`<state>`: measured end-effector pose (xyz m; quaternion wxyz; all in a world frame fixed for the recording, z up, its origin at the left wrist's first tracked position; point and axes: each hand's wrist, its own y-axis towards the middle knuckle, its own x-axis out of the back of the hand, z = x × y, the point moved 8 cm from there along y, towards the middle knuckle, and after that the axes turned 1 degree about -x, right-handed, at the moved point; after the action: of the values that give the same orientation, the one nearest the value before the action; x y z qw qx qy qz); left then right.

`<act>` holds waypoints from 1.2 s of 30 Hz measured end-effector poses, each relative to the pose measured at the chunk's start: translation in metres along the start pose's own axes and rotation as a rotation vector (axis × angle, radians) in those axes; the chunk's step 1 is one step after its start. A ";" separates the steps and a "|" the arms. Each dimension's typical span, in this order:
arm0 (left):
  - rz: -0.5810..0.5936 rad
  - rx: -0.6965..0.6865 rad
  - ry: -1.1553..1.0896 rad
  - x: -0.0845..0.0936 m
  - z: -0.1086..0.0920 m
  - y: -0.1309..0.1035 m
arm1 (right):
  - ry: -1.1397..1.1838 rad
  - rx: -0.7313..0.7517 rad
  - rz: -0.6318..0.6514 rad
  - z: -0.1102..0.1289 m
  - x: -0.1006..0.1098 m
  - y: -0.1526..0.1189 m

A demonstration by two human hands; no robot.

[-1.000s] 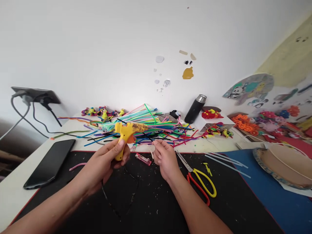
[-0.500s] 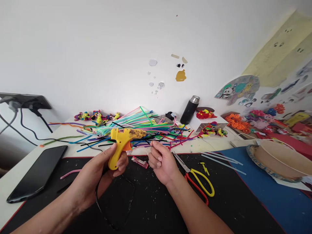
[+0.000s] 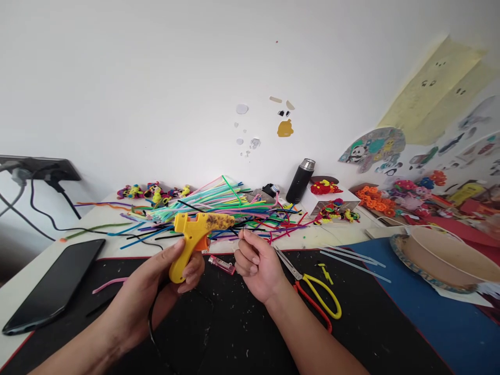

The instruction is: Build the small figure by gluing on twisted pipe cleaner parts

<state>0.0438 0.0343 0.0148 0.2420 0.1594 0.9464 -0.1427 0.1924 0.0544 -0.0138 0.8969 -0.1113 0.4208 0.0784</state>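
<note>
My left hand (image 3: 156, 281) is wrapped round the handle of a yellow hot glue gun (image 3: 195, 229), whose stained nozzle end points right. A black cord hangs below it over the dark mat. Just right of the nozzle, my right hand (image 3: 255, 260) is closed in a pinch, thumb against the bent forefinger. Whatever sits between those fingertips is too small to make out. A pink lighter (image 3: 222, 264) lies on the mat between both hands. Beside my right wrist rest scissors (image 3: 312, 289) with one yellow and one red handle.
Behind the hands spreads a pile of colourful pipe cleaners (image 3: 207, 203). A black phone (image 3: 54, 286) lies at left. Clear glue sticks (image 3: 355, 258), a small yellow piece (image 3: 325, 273) and a round basket (image 3: 441, 260) are at right. A black flask (image 3: 300, 182) stands by the wall.
The view has tilted and shifted slightly, so the background sits a little lower. Both hands keep their grips, with the glue gun still close to the right fingertips.
</note>
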 end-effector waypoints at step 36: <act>-0.030 -0.021 0.052 0.006 0.001 -0.002 | -0.058 0.043 0.015 0.006 -0.003 -0.003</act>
<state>0.0386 0.0338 0.0117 0.2167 0.1461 0.9562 -0.1320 0.1958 0.0530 -0.0073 0.9103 -0.0862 0.3969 0.0794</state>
